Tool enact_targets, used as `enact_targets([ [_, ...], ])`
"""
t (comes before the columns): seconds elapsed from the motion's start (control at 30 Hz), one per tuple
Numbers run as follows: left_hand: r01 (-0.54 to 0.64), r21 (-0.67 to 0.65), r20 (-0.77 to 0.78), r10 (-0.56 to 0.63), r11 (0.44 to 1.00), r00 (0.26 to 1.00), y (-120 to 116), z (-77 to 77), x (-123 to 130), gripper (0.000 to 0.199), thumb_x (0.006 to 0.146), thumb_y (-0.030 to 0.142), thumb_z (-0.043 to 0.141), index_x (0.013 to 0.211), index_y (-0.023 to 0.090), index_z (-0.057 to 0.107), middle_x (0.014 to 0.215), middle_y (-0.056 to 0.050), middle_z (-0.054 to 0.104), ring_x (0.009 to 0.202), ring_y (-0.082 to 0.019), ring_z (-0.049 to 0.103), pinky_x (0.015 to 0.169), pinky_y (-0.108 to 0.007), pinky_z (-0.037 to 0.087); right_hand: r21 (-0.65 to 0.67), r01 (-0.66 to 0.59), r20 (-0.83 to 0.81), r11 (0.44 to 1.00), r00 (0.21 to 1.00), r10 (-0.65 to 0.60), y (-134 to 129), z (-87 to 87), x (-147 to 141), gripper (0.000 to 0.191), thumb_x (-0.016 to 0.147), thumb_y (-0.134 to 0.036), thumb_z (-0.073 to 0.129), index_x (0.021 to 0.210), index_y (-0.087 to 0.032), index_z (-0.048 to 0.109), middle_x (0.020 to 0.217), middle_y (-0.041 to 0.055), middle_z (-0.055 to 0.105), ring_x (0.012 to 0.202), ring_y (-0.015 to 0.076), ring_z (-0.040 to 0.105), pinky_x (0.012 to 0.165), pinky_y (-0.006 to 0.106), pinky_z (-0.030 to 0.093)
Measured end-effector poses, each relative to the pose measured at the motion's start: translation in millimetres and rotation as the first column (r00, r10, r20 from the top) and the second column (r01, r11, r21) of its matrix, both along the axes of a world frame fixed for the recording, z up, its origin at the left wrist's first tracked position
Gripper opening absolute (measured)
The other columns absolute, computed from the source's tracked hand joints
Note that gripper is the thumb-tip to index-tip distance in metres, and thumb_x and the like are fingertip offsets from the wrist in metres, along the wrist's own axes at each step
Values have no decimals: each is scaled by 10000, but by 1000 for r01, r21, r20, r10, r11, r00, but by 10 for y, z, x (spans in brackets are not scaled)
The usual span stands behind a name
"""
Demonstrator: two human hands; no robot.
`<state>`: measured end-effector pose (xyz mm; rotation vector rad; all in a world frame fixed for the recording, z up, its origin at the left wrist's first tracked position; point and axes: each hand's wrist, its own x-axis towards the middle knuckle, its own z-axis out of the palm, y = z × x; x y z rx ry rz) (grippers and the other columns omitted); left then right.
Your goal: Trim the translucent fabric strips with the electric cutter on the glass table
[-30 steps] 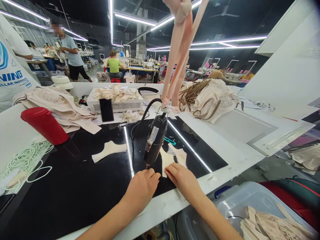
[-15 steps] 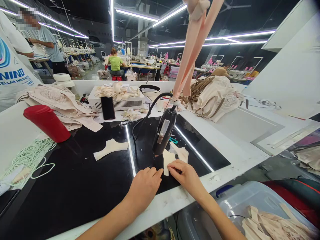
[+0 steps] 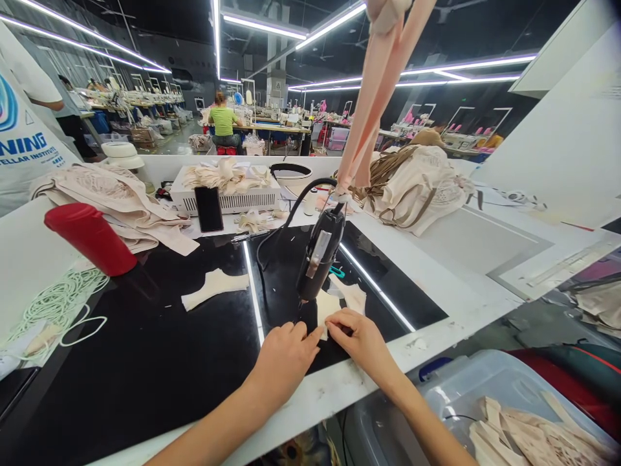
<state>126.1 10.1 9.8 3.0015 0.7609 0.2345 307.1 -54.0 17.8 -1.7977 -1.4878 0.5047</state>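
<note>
A cream fabric piece [image 3: 326, 303] lies on the black glossy board under a black cylindrical electric tool [image 3: 320, 252], which hangs tip down from peach cloth straps [image 3: 371, 103]. My right hand [image 3: 359, 336] pinches the fabric's right edge between thumb and forefinger. At its near left corner, my left hand [image 3: 286, 356] has its fingers curled and the forefinger and thumb on the cloth. The tool's tip is just beyond my left fingers; whether it touches the fabric I cannot tell. Another cream piece [image 3: 354, 296] lies behind, and a third cream piece [image 3: 213, 288] to the left.
A red tumbler [image 3: 92, 239] leans at the left beside pale green cord [image 3: 58, 304]. A phone [image 3: 209, 208] stands against a white vented box [image 3: 242, 202]. Garments [image 3: 422, 188] are piled at the back right. A plastic bin [image 3: 466, 388] sits below the table edge.
My left forefinger has moved slightly right, onto the fabric's near corner. My right hand and the hanging tool have hardly moved. A person at the far left has moved mostly out of sight.
</note>
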Motion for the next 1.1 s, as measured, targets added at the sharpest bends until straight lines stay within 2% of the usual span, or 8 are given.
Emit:
enact_targets([
  [0.23,-7,0,-21,7,1000,1000,-3,-1,27,359,982,280,627,1337,270,579,908,-31,631,812,-207,654,640,-299,482,39,104,-114,994,989,-99,20,10,30,217,866,-360,577,747,-215,685,786,50,684,714,204,601,671,325,478],
  [0.37,-24,2,-14,24,1000,1000,-12,-17,37,337,986,275,614,1322,273,587,916,-36,625,812,-208,652,642,-306,479,19,168,-274,986,949,-157,134,95,89,219,858,-423,614,822,-215,675,659,13,674,538,168,597,557,302,501],
  [0.43,-32,5,-9,32,999,999,-17,-28,38,325,985,284,615,1309,271,594,919,-39,622,816,-213,651,647,-313,481,18,189,-372,982,913,-169,240,160,123,248,856,-457,621,806,-215,644,632,-4,663,524,168,644,522,284,523],
  [0.6,-36,7,9,35,999,999,-21,-61,37,316,997,297,586,1312,271,587,926,-40,620,843,-230,655,664,-327,489,92,283,-583,955,793,-179,587,332,241,298,826,-490,659,805,-204,580,784,41,717,820,241,780,641,298,629],
  [0.8,-37,-27,27,38,999,999,-23,-83,32,335,1003,275,558,1336,256,572,972,-58,630,881,-251,658,702,-355,508,300,371,-676,879,733,-79,840,581,365,237,871,-441,635,884,-222,546,1011,64,767,980,204,762,819,305,624],
  [0.97,-14,-85,50,19,996,999,-19,-68,26,343,1018,242,496,1354,249,562,985,-63,642,869,-256,646,711,-376,518,484,354,-628,801,777,36,622,798,218,212,917,-441,617,890,-232,595,955,29,730,952,173,720,897,321,572],
  [1.03,-3,-116,64,11,993,998,-10,-44,14,351,1016,236,491,1360,240,562,975,-66,647,855,-255,640,709,-376,519,510,327,-607,796,792,63,451,821,116,231,950,-451,581,878,-234,616,897,33,710,871,169,696,834,309,566],
  [1.1,7,-142,70,3,990,998,10,-12,-24,350,1007,214,501,1349,221,576,962,-68,655,854,-247,638,721,-366,520,503,269,-579,822,810,89,273,781,13,265,977,-463,542,879,-233,628,842,37,694,787,171,665,771,307,548],
])
